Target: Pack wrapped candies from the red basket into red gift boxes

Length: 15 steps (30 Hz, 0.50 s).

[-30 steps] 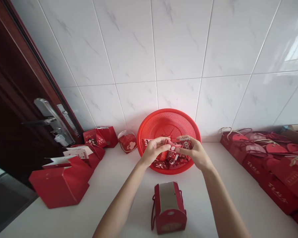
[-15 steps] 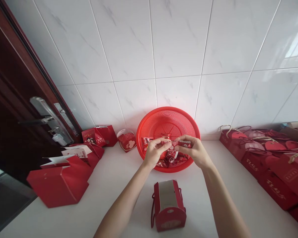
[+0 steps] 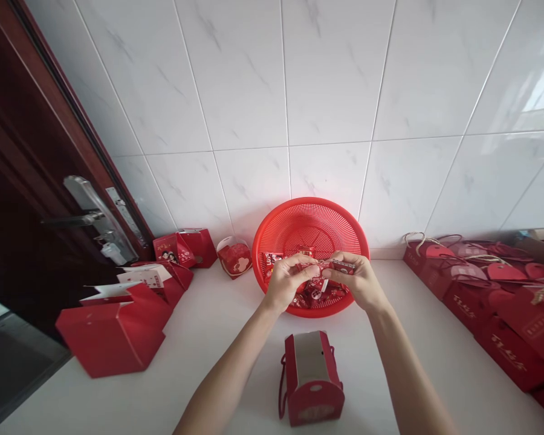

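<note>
Looking down at a white surface [image 3: 208,329] and straight at a marbled tile wall [image 3: 330,78], with a round red mesh basket [image 3: 308,220] standing close to that wall. Got a small red wrapped packet [image 3: 321,266] up over the front part of the basket, right between two bare hands. Left grip [image 3: 283,284] closed on one end, thumb against fingers; right grip [image 3: 361,284] closed on the other end, pretty much the same pinch, thumbs nearly meeting in the middle. Also seeing a darker strip with a dotted edge [image 3: 345,264] by the right fingers, but can't tell whether part of the same packet or a separate one. Down in the basket, a loose bunch of shiny red packets [image 3: 320,296], partly hidden by the hands, plus a "LOVE" wrapper [image 3: 269,258] over at the left side. Just in front of the basket, between the forearms, an upright red box [image 3: 315,393] with a pale top and dark red cord handles along the sides. Off to the left, a little red carton [image 3: 236,258] right beside the basket, then more open red boxes [image 3: 111,341] near a dark wooden door [image 3: 22,151]. Over on the right, a whole crowd of red boxes with rope handles [image 3: 485,296], packed tight together.
</note>
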Available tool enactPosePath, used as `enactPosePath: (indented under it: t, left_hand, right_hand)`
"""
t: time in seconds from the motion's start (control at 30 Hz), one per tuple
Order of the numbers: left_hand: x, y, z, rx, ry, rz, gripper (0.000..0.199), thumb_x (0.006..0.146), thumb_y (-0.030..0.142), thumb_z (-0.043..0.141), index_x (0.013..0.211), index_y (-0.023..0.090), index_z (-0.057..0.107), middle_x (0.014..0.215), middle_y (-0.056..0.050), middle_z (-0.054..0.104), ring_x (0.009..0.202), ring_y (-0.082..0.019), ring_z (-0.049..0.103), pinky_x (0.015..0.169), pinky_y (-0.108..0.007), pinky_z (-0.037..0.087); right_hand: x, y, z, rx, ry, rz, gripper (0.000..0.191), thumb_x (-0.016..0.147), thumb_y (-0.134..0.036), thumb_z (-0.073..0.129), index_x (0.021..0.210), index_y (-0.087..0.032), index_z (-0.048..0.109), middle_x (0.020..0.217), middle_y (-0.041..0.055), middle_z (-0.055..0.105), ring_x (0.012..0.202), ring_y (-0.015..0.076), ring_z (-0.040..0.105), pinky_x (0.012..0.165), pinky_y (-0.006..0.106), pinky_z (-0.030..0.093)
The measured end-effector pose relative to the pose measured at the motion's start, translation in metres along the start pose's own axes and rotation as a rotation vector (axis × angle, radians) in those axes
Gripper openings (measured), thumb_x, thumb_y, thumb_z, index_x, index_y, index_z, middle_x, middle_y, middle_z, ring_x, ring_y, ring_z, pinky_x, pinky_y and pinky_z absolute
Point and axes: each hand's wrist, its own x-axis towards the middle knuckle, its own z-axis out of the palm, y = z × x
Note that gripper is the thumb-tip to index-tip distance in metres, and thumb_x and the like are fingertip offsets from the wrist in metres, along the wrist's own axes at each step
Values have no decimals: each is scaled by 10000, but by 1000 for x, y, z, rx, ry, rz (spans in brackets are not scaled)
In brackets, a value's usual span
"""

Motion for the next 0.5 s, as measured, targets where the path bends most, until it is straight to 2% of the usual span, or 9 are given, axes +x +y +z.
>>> enactPosePath:
  t: [0.17,0.23,0.4,0.5]
  left_hand:
    - [2,0,0,-38,-20,-28,182,672,332,851,781,198,796,805,-28,749,799,-185,667,776,-308,531]
    - [2,-1,1,-93,-21,-59,177,644,316,871,758,202,796,789,-20,746,780,-173,662,771,-301,530]
    - [4,-9,5,-355,15,-292,268,511,303,937,702,190,787,693,-13,720,677,-139,627,702,-282,518]
    - [5,-13,6,-378,34,-326,313,523,345,943,731,177,781,757,-33,735,731,-155,647,717,-287,530]
  right_hand:
    - [0,-2,1,-57,30,-30,315,621,-412,910,791,-209,738,782,19,724,727,184,652,697,304,522]
    - [0,-2,2,-47,27,-31,290,652,-423,891,776,-210,739,791,25,724,741,189,651,712,314,522]
    - [2,6,3,108,5,-8,260,677,-406,878,699,-206,713,664,-9,637,618,140,552,611,279,461]
    - [6,15,2,195,46,36,287,657,-405,890,673,-198,692,578,-40,560,527,95,454,522,240,371]
